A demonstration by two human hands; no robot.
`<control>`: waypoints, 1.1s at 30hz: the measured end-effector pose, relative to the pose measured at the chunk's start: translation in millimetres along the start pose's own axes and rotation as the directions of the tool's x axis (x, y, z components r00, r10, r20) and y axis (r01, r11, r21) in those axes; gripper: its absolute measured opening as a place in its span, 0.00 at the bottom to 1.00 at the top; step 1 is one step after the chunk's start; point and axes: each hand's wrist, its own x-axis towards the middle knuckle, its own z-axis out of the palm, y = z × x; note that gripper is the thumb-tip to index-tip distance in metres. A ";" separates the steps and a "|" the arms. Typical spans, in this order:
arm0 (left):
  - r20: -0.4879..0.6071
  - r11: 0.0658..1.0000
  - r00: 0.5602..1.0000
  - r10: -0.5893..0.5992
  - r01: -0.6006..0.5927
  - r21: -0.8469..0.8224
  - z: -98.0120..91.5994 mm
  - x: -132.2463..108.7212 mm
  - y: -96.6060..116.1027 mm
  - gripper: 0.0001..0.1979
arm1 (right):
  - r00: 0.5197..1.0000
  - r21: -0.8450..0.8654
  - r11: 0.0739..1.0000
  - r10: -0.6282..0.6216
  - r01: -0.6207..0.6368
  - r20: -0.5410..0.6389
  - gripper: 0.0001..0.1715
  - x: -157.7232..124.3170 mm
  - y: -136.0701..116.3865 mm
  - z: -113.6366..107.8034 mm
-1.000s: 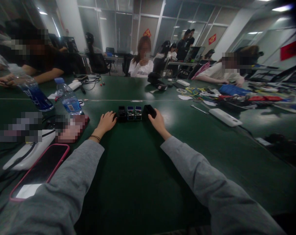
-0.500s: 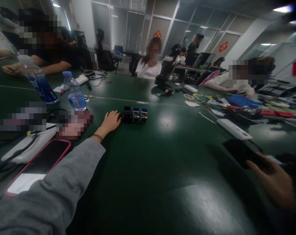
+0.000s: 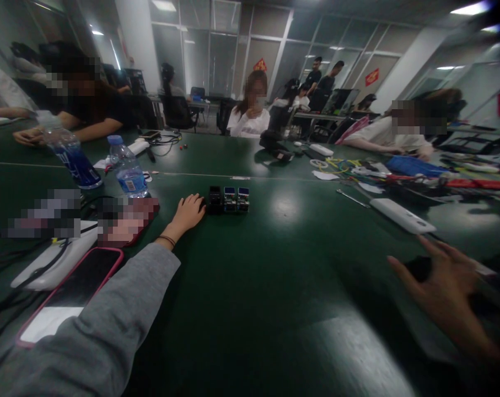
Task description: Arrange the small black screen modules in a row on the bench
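My left hand lies palm down on the green table, fingers stretched out. Its fingertips are right beside the leftmost of a row of small devices, a black boxy module; whether they touch it I cannot tell. To the right of that stand two small circuit-board modules, the middle one and the end one, with blue screens on top. At the right, my right hand is open, thumb and fingers spread. Partly hidden behind it is a flat black object, apparently on the table.
On the left are a phone in a pink case, a white power strip, a water bottle and a blue-labelled bottle. A white bar-shaped power strip, a wrench and tangled cables lie right. People sit across the table.
My right hand has let go of the flat black object and spread its fingers. My left hand stays beside the black module. The view has tilted up slightly.
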 end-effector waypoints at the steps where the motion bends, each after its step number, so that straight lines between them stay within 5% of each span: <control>1: 0.002 1.000 1.000 0.000 0.000 0.002 -0.3 -0.1 0.1 0.25 | 0.996 0.021 0.998 -0.068 0.067 0.059 0.52 0.6 -15.8 19.0; 4: 0.002 1.000 1.000 0.004 -0.004 0.017 -1.9 -0.8 1.4 0.25 | 0.944 0.104 0.975 -0.218 0.198 0.247 0.43 -3.0 -85.0 83.7; 9: 0.010 0.999 1.000 -0.008 0.008 0.047 -4.5 -0.9 4.5 0.25 | 0.715 0.257 0.852 -0.523 0.457 0.464 0.40 5.5 -195.3 168.1; 14: 0.023 0.999 1.000 -0.020 0.019 0.050 -5.1 -0.3 6.1 0.25 | 0.634 0.315 0.800 -0.598 0.511 0.490 0.40 25.6 -225.4 202.6; 25: 0.022 1.000 1.000 -0.007 0.006 0.028 -3.3 0.3 4.5 0.26 | 0.800 0.317 0.855 -0.504 0.410 0.324 0.18 31.1 -209.5 217.0; 33: 0.006 1.000 1.000 -0.005 0.005 0.027 -1.4 1.2 2.8 0.25 | 0.889 0.431 0.869 -0.377 0.241 0.262 0.17 38.8 -198.5 228.8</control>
